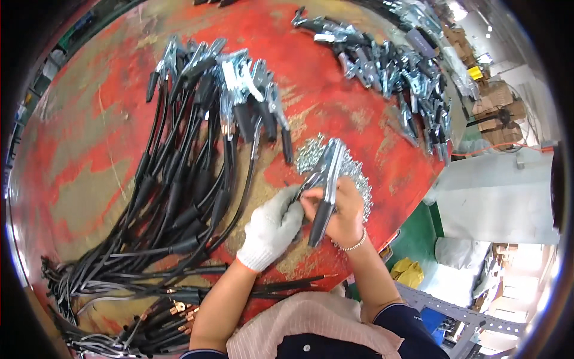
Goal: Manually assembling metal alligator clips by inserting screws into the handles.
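Observation:
A silvery metal spring clamp (pixel 332 170) with a black handle sleeve is in my bare right hand (pixel 345 210), its jaw end pointing away from me. Beside it, my left hand (pixel 272 228), in a white knitted glove, is closed with its fingertips against a dark piece by the clamp. Whether that piece is a cable end or the clamp's other handle, I cannot tell. Under and around the clamp lies a heap of small shiny screws (pixel 357 173), partly hidden by my right hand.
Left of my hands, black cables (pixel 173 197) with clamps (pixel 242 78) on their far ends spread over the worn red table (pixel 78 137). Loose clamps (pixel 388 69) are piled at the far right. Cable ends with copper lugs (pixel 178 307) lie near left. A fan (pixel 503 116) stands beyond the table's right edge.

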A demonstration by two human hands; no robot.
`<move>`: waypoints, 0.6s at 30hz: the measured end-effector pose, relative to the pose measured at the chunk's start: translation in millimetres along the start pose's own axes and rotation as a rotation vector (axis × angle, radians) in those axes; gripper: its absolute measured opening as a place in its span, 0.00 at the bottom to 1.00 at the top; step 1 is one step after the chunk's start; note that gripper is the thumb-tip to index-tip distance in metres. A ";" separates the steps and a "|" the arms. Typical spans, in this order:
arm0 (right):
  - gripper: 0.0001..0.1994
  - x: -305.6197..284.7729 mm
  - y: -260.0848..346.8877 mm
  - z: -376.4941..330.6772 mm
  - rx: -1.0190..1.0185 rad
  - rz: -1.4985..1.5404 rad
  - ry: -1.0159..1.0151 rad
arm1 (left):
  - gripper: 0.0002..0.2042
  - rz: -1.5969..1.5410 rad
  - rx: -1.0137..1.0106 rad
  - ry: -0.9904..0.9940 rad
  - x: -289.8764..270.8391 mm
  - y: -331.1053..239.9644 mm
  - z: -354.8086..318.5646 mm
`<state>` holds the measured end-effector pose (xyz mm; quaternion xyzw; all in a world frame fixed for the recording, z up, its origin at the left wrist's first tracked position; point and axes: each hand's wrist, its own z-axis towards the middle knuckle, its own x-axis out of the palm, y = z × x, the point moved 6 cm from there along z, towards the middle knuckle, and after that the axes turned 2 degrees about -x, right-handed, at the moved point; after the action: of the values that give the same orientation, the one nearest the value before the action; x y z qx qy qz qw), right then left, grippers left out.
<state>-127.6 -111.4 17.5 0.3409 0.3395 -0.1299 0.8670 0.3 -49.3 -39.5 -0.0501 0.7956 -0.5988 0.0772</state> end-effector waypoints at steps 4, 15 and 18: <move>0.11 -2.3 1.2 1.2 0.002 0.045 -0.027 | 0.16 0.079 0.093 -0.026 -3.7 -12.8 -0.7; 0.09 -12.5 10.7 4.8 -0.070 0.025 -0.061 | 0.15 0.006 0.130 -0.056 1.5 7.1 1.4; 0.10 -4.9 1.6 -2.2 -0.014 0.091 -0.036 | 0.15 -0.177 0.023 0.038 4.5 12.6 4.5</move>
<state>-131.6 -108.8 20.4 0.3474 0.3088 -0.0941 0.8804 -3.2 -50.8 -53.0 -0.1081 0.7825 -0.6131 0.0094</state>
